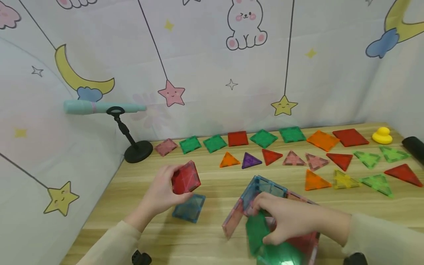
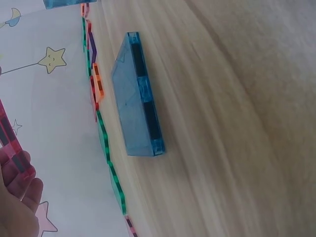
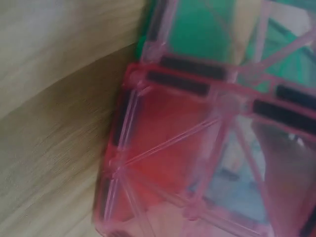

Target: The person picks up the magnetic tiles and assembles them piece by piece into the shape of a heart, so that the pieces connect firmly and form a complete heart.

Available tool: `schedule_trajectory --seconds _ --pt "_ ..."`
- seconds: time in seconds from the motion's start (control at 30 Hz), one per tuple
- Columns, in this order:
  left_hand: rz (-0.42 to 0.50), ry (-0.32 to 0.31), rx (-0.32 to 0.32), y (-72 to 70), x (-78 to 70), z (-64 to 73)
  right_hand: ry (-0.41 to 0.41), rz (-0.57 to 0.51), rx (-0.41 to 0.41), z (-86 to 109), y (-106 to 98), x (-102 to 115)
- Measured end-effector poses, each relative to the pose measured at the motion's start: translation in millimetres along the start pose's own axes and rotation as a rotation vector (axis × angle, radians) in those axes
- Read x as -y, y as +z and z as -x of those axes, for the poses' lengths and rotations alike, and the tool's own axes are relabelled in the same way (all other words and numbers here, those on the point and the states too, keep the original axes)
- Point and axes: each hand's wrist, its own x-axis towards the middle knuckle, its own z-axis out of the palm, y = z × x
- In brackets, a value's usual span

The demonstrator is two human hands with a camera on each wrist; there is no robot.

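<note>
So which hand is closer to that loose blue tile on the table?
Left. The left hand, holding a red tile, is close by, its thumb overlapping the blue tile in the head view; the right hand is farther off to the tile's right.

left hand (image 1: 165, 189) in a curled grip, right hand (image 1: 288, 216) well apart, fingers bent
</note>
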Motion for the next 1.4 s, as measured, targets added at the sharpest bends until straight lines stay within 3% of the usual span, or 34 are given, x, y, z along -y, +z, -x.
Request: schedule_trajectory --seconds 0.27,0.43,0.53,0.67,0.77,0.83,0.93,1.07,1.17,1.23,1.33,1.4 --pt "-0.027 0.02 -0.024 4.4 2.5 1.5 0.057 0.114 0.172 -7.8 -1.5 -4.5" --pt "-0.05 0.025 -0.013 6.1 0.1 1.1 0.054 0.247 0.221 -16.0 4.1 -1.3" --pt "-0.058 0.027 -0.004 7.3 -1.7 0.9 -0.044 0.339 0.182 -15.1 7.6 -5.1" --pt "-0.058 0.027 -0.002 8.7 -5.5 0.8 -0.271 0.441 0.077 -12.7 11.0 -13.6" --pt "-0.045 0.043 0.009 10.1 -9.7 0.6 -0.382 0.484 0.067 -14.4 14.0 -16.7" --pt "-0.039 0.063 0.015 11.3 -12.4 0.2 -0.396 0.499 0.079 -15.6 16.1 -17.6" --pt "-0.029 0.093 0.014 12.9 -15.5 -0.5 -0.351 0.513 0.074 -15.1 15.8 -17.9" --pt "0.009 0.102 0.011 13.2 -18.4 0.4 -0.233 0.422 0.04 -10.1 4.4 -12.3" --pt "0.077 0.102 0.027 11.6 -26.9 1.3 -0.132 0.214 -0.03 -6.8 -9.8 -0.5" --pt "0.152 0.122 0.047 10.3 -38.9 0.9 -0.096 0.049 -0.119 -6.9 -19.0 8.8" --pt "0.279 0.187 0.095 10.6 -64.0 -1.9 -0.108 -0.153 -0.248 -10.5 -28.1 21.5" --pt "0.343 0.253 0.13 13.2 -80.9 -3.9 -0.149 -0.222 -0.312 -13.8 -29.5 27.7"
